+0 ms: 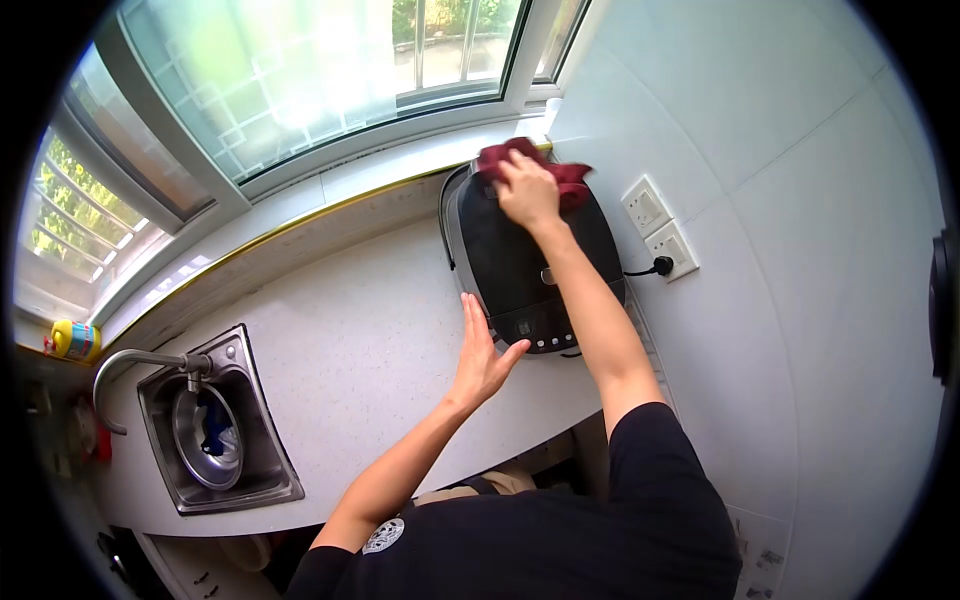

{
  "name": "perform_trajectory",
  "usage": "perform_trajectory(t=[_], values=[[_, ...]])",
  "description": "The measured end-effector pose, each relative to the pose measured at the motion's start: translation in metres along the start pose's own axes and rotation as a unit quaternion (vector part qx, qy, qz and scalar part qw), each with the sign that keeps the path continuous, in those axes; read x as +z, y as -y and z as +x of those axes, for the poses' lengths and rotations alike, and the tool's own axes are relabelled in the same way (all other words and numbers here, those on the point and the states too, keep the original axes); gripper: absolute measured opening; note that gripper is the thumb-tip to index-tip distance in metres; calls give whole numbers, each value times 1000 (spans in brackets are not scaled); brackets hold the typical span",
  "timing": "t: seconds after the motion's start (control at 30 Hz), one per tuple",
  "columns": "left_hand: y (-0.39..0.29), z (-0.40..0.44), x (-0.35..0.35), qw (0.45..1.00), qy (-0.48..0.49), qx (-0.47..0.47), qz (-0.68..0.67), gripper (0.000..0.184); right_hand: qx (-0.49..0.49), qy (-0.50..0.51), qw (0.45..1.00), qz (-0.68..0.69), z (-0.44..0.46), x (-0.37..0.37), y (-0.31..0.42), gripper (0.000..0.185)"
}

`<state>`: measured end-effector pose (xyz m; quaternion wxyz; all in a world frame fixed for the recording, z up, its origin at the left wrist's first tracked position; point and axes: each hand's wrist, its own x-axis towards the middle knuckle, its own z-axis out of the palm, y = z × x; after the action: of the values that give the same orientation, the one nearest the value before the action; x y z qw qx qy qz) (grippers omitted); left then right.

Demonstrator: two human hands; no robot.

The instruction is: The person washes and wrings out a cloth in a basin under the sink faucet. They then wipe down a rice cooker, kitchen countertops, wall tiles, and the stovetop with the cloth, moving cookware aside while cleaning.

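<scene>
Counter (340,310), speckled white, spreads between the silver metal sink (273,460) on the left and the black, rounded cooker (505,258). The left hand (482,355), open wide, touches the cooker's near left edge. The right hand (530,192) holds a dark red cloth (570,180) on its far end.

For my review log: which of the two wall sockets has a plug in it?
The lower socket has the black plug, its cord running toward the black appliance; the upper socket, nearer the window, holds none.
</scene>
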<state>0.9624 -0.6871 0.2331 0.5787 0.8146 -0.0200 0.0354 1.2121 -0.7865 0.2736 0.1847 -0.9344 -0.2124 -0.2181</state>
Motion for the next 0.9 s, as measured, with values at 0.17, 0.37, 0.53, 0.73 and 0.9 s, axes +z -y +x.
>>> perform_trajectory(t=[0.17,0.37,0.53,0.73,0.9], values=[[42,-15,-10,947,37,-78,-310,85,-187,123,967,120,-131,-91,77,41],[60,-50,-39,972,47,-141,-179,73,18,32,999,0,-168,-124,-26,53],[0,-17,-8,949,60,-154,-269,78,63,-37,996,-56,-18,-23,-52,39],[24,-12,-22,854,5,-241,-461,75,-109,50,987,106,-168,-106,66,43],[-2,18,-37,919,61,-218,-323,75,49,-63,996,27,-221,-144,-34,48]])
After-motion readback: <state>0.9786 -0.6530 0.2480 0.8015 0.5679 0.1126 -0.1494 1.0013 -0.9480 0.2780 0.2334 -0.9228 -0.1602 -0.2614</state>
